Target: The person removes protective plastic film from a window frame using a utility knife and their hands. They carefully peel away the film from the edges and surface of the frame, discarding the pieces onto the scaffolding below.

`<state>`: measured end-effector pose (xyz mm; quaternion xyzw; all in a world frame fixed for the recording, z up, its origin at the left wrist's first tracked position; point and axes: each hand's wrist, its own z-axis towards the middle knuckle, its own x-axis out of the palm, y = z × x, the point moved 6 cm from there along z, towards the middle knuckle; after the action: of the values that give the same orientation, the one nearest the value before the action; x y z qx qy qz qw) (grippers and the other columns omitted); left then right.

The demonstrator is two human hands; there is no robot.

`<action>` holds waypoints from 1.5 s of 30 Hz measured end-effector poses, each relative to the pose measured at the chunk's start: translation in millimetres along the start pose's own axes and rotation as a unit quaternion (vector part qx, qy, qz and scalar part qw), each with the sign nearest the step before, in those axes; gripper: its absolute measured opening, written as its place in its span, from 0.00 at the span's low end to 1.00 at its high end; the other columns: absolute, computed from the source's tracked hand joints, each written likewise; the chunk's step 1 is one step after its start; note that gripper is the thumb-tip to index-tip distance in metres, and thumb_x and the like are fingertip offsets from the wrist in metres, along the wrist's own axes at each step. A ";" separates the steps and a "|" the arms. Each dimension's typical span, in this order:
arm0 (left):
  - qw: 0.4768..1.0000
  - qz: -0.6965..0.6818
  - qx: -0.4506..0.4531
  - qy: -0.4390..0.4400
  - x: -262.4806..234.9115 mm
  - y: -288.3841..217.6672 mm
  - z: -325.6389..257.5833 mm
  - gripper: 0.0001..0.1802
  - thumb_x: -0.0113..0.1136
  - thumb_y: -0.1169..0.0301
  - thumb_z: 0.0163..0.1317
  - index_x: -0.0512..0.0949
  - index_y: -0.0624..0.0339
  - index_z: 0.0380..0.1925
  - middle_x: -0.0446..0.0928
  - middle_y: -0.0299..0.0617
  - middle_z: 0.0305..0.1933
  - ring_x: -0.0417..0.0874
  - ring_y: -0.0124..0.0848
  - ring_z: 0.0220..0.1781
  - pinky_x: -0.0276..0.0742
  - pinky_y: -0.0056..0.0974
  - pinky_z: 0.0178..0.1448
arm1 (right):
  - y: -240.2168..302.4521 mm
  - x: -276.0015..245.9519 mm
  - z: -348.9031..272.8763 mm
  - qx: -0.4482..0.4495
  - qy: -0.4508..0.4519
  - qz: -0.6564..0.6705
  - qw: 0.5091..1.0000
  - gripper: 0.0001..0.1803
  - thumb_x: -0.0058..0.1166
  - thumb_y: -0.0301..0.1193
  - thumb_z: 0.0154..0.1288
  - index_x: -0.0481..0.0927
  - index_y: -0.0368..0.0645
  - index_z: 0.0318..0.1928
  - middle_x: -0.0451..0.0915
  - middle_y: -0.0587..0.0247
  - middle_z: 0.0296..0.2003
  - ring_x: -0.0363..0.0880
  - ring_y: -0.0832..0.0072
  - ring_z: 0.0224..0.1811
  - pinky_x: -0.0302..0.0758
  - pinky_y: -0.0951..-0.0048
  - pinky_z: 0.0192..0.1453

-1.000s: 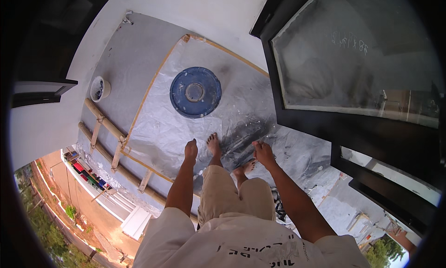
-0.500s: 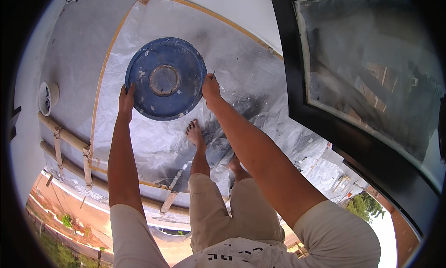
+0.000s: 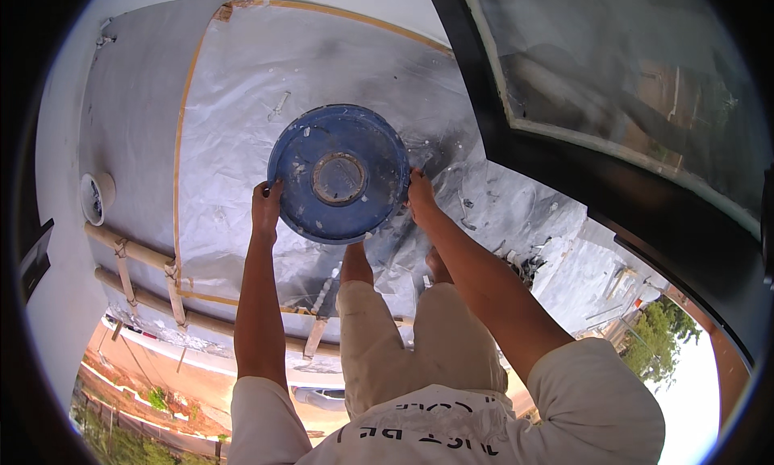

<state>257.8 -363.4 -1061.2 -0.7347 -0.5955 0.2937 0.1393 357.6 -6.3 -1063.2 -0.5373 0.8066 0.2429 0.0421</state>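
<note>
A round blue plastic lid (image 3: 339, 177), spattered with pale paint and marked by a raised ring at its centre, is held out in front of my legs. My left hand (image 3: 266, 210) is closed on its left edge, with the thumb on top. On the opposite edge my right hand (image 3: 419, 196) grips the rim. The fingers under the lid are hidden. Beneath it lies a crumpled, paint-stained plastic sheet (image 3: 234, 102), edged with tan tape. The lid covers one of my feet.
A black-framed glass panel (image 3: 556, 154) stands on the right. A white bucket (image 3: 98, 199) sits at the left, beside a bamboo railing (image 3: 149, 255). Past the railing, at a lower level, are a car (image 3: 322, 397) and bare ground. Scraps of debris (image 3: 522, 265) lie on the right.
The lid and both hands have shifted right and nearer to my body in the picture, and the lid now covers my left foot. The head view has also turned. Both hands keep their grip.
</note>
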 end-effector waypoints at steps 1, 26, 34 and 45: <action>1.000 0.004 -0.007 0.015 19.6 4.7 -10.1 0.35 0.61 0.52 0.61 0.69 0.73 0.55 0.73 0.47 0.45 0.74 0.34 0.47 0.69 0.36 0.53 | -15.6 -24.9 4.2 0.010 -0.007 0.007 1.000 0.22 0.35 0.48 0.76 0.74 0.52 0.56 0.77 0.71 0.38 0.75 0.79 0.33 0.73 0.74 0.30; 0.989 0.059 -0.094 0.096 424.8 110.7 -218.7 0.32 0.58 0.49 0.61 0.69 0.58 0.59 0.73 0.42 0.56 0.72 0.39 0.58 0.68 0.46 0.57 | -85.9 -486.8 80.0 -0.031 -0.087 0.009 0.996 0.21 0.35 0.41 0.71 0.78 0.46 0.51 0.79 0.56 0.48 0.79 0.61 0.48 0.75 0.61 0.50; 0.986 0.021 -0.102 0.131 470.8 45.4 -190.0 0.36 0.55 0.47 0.62 0.66 0.60 0.62 0.71 0.45 0.61 0.71 0.39 0.61 0.65 0.47 0.59 | -23.0 -480.2 141.5 -0.103 -0.090 0.002 0.991 0.21 0.35 0.41 0.72 0.79 0.45 0.48 0.80 0.57 0.37 0.79 0.65 0.38 0.74 0.64 0.43; 0.990 0.034 -0.102 0.093 490.1 38.4 -127.4 0.38 0.59 0.49 0.60 0.67 0.69 0.59 0.73 0.50 0.55 0.74 0.39 0.54 0.70 0.46 0.52 | 18.2 -446.4 207.5 -0.117 0.020 -0.010 0.993 0.24 0.31 0.41 0.72 0.78 0.45 0.55 0.81 0.54 0.49 0.79 0.60 0.50 0.72 0.61 0.54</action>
<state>422.3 114.3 -1112.2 -0.7888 -0.5816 0.1663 0.1091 488.6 467.7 -1092.3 -0.5515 0.7677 0.3243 -0.0351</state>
